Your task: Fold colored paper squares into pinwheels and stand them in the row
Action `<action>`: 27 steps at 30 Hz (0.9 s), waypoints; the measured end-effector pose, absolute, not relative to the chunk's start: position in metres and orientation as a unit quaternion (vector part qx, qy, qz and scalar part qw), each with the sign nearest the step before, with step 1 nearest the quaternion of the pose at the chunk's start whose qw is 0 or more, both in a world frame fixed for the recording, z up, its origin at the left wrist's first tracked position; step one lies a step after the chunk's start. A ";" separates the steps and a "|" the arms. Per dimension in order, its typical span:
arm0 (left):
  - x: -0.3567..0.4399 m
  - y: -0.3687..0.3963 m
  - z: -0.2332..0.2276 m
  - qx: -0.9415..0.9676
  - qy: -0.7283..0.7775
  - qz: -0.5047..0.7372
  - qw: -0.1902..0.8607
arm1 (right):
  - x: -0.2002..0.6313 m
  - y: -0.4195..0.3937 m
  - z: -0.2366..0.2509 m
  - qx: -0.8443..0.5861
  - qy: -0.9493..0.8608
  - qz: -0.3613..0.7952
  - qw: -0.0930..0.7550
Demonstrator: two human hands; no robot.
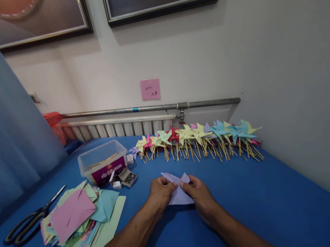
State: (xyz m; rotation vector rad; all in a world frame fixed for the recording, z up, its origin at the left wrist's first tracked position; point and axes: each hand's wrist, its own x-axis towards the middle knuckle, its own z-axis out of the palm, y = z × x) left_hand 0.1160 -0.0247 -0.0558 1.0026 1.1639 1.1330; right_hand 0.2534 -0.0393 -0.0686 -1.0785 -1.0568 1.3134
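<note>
Between my two hands is a lilac sheet of paper (pixel 181 197), its upper corners standing up and cuts running toward its middle. My left hand (pixel 160 191) pinches it on the left, thumb near the centre. From the other side my right hand (pixel 200 193) grips it, its thumb also close to the centre. Fingers behind the sheet are partly hidden. Left of my hands lies a pile of coloured paper squares (pixel 74 216), several with slits. An open small box of metal pins (pixel 128 177) sits beyond the pile.
Finished paper pinwheels (pixel 199 133) on sticks lie in a row along the back. A clear plastic tub (pixel 105 161) holds thin sticks. Black-handled scissors (pixel 33 219) lie at the left. A blue cloth (pixel 270 207) covers the table; a blue curtain (pixel 6 120) hangs at left.
</note>
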 end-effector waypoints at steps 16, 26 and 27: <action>0.118 -0.030 -0.044 0.389 0.499 0.489 0.600 | 0.255 -0.035 -0.075 -0.485 -0.479 0.515 0.520; 0.119 -0.032 -0.043 0.390 0.488 0.491 0.607 | 0.252 -0.034 -0.079 -0.515 -0.483 0.476 0.524; 0.119 -0.033 -0.042 0.386 0.485 0.491 0.612 | 0.252 -0.034 -0.079 -0.520 -0.486 0.468 0.524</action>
